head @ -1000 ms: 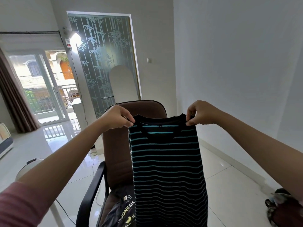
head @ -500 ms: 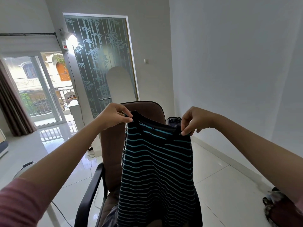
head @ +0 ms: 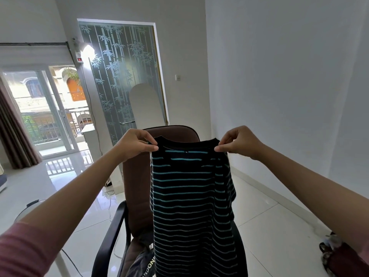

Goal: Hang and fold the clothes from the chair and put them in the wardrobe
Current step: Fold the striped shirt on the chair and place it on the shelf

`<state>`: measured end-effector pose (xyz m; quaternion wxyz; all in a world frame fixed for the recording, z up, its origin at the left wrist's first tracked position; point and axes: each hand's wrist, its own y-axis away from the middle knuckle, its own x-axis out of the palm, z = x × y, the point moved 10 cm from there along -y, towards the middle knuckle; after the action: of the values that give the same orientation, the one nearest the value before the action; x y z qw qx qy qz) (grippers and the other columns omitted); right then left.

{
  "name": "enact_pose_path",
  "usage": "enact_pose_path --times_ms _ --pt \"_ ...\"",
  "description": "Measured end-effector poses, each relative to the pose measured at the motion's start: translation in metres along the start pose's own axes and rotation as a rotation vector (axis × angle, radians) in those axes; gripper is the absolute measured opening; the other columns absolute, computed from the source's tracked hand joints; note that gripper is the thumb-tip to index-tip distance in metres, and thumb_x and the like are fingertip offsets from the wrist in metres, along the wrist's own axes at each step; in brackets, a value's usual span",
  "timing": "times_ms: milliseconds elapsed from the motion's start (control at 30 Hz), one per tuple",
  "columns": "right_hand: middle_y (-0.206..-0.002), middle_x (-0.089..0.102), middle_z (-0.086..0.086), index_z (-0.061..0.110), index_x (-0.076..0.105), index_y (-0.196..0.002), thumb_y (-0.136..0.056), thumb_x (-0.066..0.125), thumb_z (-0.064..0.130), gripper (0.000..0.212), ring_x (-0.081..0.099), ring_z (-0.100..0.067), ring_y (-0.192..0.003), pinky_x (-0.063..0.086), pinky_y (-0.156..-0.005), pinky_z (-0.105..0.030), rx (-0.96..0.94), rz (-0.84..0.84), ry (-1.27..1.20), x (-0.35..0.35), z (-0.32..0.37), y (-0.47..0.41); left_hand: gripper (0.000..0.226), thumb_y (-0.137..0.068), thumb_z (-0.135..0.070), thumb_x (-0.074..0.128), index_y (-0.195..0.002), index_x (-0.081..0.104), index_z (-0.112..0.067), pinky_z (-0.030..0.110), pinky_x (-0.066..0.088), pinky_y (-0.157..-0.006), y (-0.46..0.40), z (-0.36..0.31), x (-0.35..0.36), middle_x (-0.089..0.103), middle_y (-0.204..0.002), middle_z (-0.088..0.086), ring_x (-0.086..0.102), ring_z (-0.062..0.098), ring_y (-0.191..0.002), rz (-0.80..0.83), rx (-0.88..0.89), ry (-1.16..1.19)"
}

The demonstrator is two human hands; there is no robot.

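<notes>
A black T-shirt with thin teal stripes [head: 191, 200] hangs at full length in front of me, neckline up. My left hand [head: 135, 143] pinches its left shoulder and my right hand [head: 237, 142] pinches its right shoulder. Right behind the shirt stands a brown office chair [head: 137, 180] with black armrests. On the chair's seat lies another dark garment with white lettering [head: 145, 264], partly hidden by the shirt. No wardrobe is in view.
A frosted glass door with a bamboo pattern [head: 123, 76] stands behind the chair. A sliding balcony door [head: 40, 112] is at the left. A dark bag [head: 337, 258] lies on the floor at the lower right. Cables [head: 108, 191] trail over the white tiles left of the chair.
The shirt was twisted and bunched half a second ago; now both hands have drawn apart and it hangs flat and spread again, with the neckline facing me.
</notes>
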<state>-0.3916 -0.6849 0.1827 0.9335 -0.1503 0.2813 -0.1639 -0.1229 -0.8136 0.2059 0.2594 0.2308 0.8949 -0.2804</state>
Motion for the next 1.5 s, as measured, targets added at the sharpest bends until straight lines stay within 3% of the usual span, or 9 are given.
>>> enact_pose_path --times_ms 267,367,567,667,833,967,1067,1200,1500 --pt "-0.048 0.055 0.005 0.017 0.057 -0.052 -0.054 0.092 0.023 0.035 0.044 -0.001 -0.04 0.034 -0.046 -0.008 -0.166 -0.1 0.246 -0.02 0.036 -0.01 0.013 -0.065 -0.009 0.083 -0.07 0.072 -0.012 0.035 0.056 -0.081 0.001 -0.009 0.004 0.073 -0.08 0.009 0.07 0.03 -0.078 0.005 0.055 0.02" --pt "-0.05 0.052 0.0 0.016 0.054 -0.054 -0.056 0.092 0.017 0.038 0.042 -0.008 -0.045 0.034 -0.047 -0.009 -0.173 -0.064 0.233 -0.021 0.041 -0.012 0.015 -0.063 -0.009 0.084 -0.071 0.072 -0.008 0.034 0.056 -0.081 0.003 -0.012 0.005 0.073 -0.075 0.004 0.07 0.024 -0.077 -0.001 0.06 0.064" --pt "-0.056 0.042 -0.008 0.014 0.048 -0.055 -0.06 0.088 0.007 0.041 0.032 -0.014 -0.05 0.03 -0.045 -0.015 -0.124 0.073 0.115 -0.006 0.04 -0.011 0.026 -0.054 -0.019 0.084 -0.07 0.07 -0.006 0.036 0.055 -0.083 0.009 -0.015 0.008 0.071 -0.081 0.017 0.069 0.03 -0.08 -0.006 0.049 0.188" --pt "-0.051 0.037 -0.003 0.014 0.045 -0.055 -0.062 0.086 0.003 0.044 0.031 -0.01 -0.046 0.029 -0.045 -0.016 -0.113 0.11 0.051 0.001 0.041 -0.01 0.021 -0.055 -0.016 0.084 -0.067 0.067 -0.01 0.029 0.055 -0.077 0.012 -0.017 0.01 0.07 -0.071 0.005 0.068 0.022 -0.073 0.004 0.052 0.219" --pt "-0.052 0.039 -0.003 0.012 0.046 -0.058 -0.063 0.083 -0.004 0.041 0.036 -0.01 -0.047 0.039 -0.047 -0.018 -0.104 0.163 -0.041 0.009 0.044 -0.012 0.025 -0.066 0.008 0.077 -0.064 0.061 -0.011 0.021 0.055 -0.064 0.014 -0.016 -0.003 0.064 -0.06 -0.003 0.064 0.012 -0.061 -0.03 0.078 0.243" --pt "-0.061 0.053 0.002 0.007 0.053 -0.063 -0.065 0.082 -0.005 0.031 0.053 -0.007 -0.053 0.05 -0.052 -0.018 -0.09 0.186 -0.072 0.012 0.049 -0.013 0.022 -0.062 0.003 0.077 -0.064 0.069 -0.018 0.021 0.057 -0.066 0.02 -0.012 -0.01 0.065 -0.068 0.003 0.065 0.013 -0.068 0.003 0.035 0.344" --pt "-0.074 0.059 -0.009 0.006 0.057 -0.066 -0.065 0.081 -0.004 0.026 0.062 -0.014 -0.066 0.053 -0.056 -0.02 -0.073 0.217 -0.065 0.019 0.052 -0.014 0.02 -0.064 0.002 0.075 -0.069 0.073 -0.018 0.023 0.058 -0.07 0.022 -0.007 -0.013 0.068 -0.076 0.004 0.068 0.016 -0.077 0.052 -0.047 0.36" --pt "-0.051 0.058 0.003 0.006 0.057 -0.066 -0.066 0.081 -0.004 0.027 0.059 -0.01 -0.053 0.053 -0.055 -0.02 -0.008 0.286 0.003 0.033 0.05 -0.013 0.018 -0.068 0.008 0.073 -0.073 0.071 -0.009 0.025 0.059 -0.069 0.026 0.004 -0.014 0.072 -0.076 0.007 0.07 0.02 -0.077 0.112 -0.189 0.253" --pt "-0.052 0.044 0.002 0.012 0.048 -0.061 -0.07 0.076 -0.008 0.036 0.049 -0.012 -0.052 0.052 -0.06 -0.027 0.059 0.355 -0.091 0.048 0.048 -0.012 0.024 -0.073 0.016 0.066 -0.071 0.06 -0.007 0.023 0.055 -0.057 0.038 0.006 -0.01 0.066 -0.062 0.001 0.065 0.017 -0.066 0.132 -0.224 0.293"
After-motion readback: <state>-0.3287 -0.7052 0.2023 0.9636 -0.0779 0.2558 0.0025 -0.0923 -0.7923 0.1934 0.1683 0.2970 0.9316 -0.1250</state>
